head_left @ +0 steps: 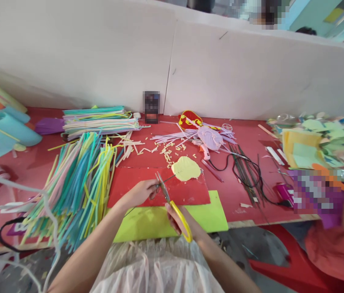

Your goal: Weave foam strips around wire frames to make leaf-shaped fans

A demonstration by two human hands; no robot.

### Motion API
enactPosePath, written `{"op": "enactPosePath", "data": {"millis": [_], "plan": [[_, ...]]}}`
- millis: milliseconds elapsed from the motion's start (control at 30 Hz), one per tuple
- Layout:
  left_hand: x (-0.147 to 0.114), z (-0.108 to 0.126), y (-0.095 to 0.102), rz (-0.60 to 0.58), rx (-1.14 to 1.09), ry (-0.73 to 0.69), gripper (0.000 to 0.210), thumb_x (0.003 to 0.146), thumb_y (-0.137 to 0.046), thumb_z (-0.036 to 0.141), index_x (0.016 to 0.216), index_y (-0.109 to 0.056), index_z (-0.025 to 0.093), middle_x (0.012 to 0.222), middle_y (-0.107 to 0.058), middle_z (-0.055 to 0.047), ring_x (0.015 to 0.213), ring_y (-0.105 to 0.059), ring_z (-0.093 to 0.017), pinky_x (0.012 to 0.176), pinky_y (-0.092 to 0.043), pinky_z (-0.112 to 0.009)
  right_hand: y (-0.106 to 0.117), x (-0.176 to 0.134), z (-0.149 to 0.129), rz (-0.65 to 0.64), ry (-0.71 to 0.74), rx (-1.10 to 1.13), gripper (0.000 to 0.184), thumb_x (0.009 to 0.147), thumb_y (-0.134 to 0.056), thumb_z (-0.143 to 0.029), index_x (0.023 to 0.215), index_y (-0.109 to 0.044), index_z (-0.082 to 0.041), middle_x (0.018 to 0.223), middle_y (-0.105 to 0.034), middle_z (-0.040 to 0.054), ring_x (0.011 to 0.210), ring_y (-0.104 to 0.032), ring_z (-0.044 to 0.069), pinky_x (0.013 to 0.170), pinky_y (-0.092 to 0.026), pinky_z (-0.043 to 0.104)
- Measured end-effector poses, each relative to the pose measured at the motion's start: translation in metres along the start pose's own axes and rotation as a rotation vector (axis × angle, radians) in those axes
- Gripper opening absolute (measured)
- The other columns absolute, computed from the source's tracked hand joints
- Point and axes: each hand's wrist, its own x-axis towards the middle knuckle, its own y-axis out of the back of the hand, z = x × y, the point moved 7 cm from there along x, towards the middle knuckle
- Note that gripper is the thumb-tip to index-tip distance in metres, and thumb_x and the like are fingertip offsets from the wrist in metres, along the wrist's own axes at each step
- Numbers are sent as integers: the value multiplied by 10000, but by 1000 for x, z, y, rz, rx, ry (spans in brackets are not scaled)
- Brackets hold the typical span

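Holds yellow-handled scissors (177, 210) in curled right grip (173, 221), lower centre. Pinches thin dark stick (168, 178) in closed left grip (141, 193), mid-frame, beside scissor blades.

The red counter (248, 136) carries a red board (190, 193) mid-span; around that lie pipe cleaners (71, 183) at nine o'clock, clippings (167, 152) at twelve, dark rods (247, 179) at three.

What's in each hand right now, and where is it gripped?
Right hand: scissors, by the yellow handle. Left hand: a thin dark stick running to the pale-yellow piece, pinched partway along.
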Motion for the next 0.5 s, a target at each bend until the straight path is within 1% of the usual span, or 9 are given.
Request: {"op": "enactPosePath", "data": {"millis": [200,367,433,500], "plan": [[4,-6,-2,36,-22,-8,227,862,-363,309,815,-540,175,594,-525,24,549,-486,-116,579,-374,-230,-2,-1,-2,5,-26,-19,541,781,-396,-715,697,-509,-193,459,-388,-24,364,-347,98,400,-295,231],[3,-5,-2,57,-19,-2,222,851,-367,307,773,-530,179,595,-536,24,567,-503,-122,600,-379,-235,-3,0,-4,8,-1,-30,532,787,-407,-702,630,-467,-197,415,-364,-46,341,-347,75,357,-261,195],[1,-4,0,58,3,12,259,853,-370,339,744,-541,177,611,-564,10,588,-522,-130,618,-388,-240,-3,1,-6,10,4,-54,513,803,-418,-671,610,-454,-197,390,-357,-58,324,-344,74,347,-261,195],[1,-5,3,79,29,53,329,854,-379,408,718,-564,173,664,-617,-18,638,-560,-149,648,-401,-251,-2,1,-9,12,11,-77,489,819,-435,-629,591,-445,-196,372,-351,-66,309,-341,77,337,-266,200]]}}
